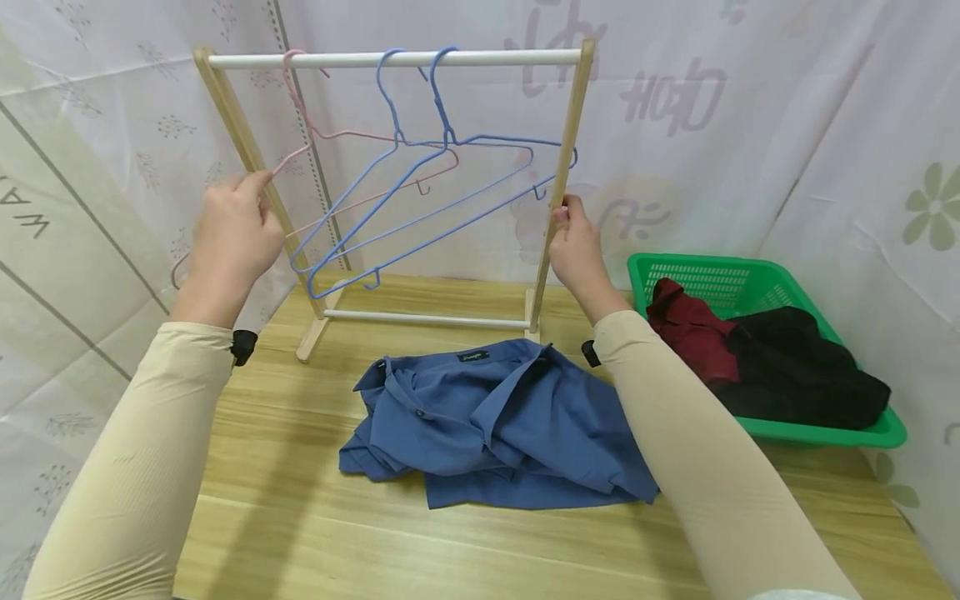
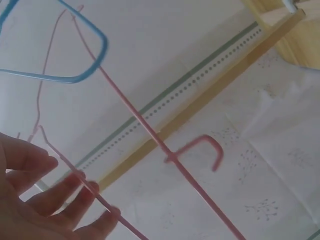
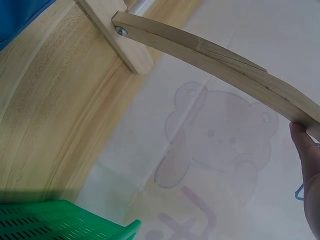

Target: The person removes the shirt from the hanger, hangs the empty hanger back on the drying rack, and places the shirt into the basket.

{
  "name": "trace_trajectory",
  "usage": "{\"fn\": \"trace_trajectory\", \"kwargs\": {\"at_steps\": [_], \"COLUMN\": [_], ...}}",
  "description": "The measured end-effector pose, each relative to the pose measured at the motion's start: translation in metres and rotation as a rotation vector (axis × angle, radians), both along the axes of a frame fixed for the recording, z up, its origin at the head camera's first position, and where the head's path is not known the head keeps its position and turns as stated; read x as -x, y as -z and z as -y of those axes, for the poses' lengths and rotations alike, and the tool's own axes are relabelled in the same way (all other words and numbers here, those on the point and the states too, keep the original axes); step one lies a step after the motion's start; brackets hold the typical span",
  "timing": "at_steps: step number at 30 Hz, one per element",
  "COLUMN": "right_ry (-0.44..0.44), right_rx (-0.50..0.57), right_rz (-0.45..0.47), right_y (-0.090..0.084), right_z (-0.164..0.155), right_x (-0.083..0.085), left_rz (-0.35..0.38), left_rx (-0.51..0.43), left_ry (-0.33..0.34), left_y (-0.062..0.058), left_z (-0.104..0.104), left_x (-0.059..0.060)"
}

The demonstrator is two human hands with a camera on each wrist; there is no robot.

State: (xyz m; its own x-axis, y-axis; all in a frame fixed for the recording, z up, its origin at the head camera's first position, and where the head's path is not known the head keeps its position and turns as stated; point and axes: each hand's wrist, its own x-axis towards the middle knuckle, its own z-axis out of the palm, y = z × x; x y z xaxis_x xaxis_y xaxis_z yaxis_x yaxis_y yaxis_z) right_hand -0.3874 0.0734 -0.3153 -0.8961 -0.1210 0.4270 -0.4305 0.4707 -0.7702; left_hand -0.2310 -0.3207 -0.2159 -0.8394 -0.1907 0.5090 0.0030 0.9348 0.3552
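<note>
A wooden clothes rack [image 1: 573,125] with a white top bar stands on the table. From the bar hang a pink hanger [image 1: 360,134] and two blue hangers [image 1: 416,171]. My left hand [image 1: 236,242] holds the pink hanger by its sloping left arm; in the left wrist view its fingertips [image 2: 92,189] lie along the pink wire. On the other side, my right hand [image 1: 581,250] grips the rack's right post, its thumb against the wood in the right wrist view. A crumpled blue shirt [image 1: 480,425] with a dark collar label lies in front of the rack.
A green plastic basket [image 1: 757,271] stands at the right, holding dark red cloth [image 1: 690,333] and black cloth [image 1: 810,367]. Printed white curtains [image 1: 675,167] hang close behind and at both sides of the wooden table [image 1: 360,542].
</note>
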Motion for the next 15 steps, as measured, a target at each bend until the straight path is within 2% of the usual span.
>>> {"fn": "trace_trajectory", "kwargs": {"at_steps": [4,8,12,15], "right_ry": [0.003,-0.004,-0.003,0.010], "right_rx": [-0.004,-0.016,-0.017,-0.017], "right_rz": [-0.001,0.006,0.013,0.013], "right_y": [-0.002,-0.003,-0.002,-0.002], "right_z": [0.000,0.002,0.002,0.000], "right_x": [-0.003,-0.004,-0.005,-0.006], "left_rz": [-0.053,-0.141,-0.248,-0.302], "left_rx": [-0.007,-0.016,0.017,0.075], "left_ry": [0.022,0.056,0.115,0.171], "left_y": [-0.004,-0.005,-0.010,-0.016], "left_z": [-0.004,-0.012,-0.030,-0.049], "left_x": [-0.001,-0.007,-0.017,-0.027]}}
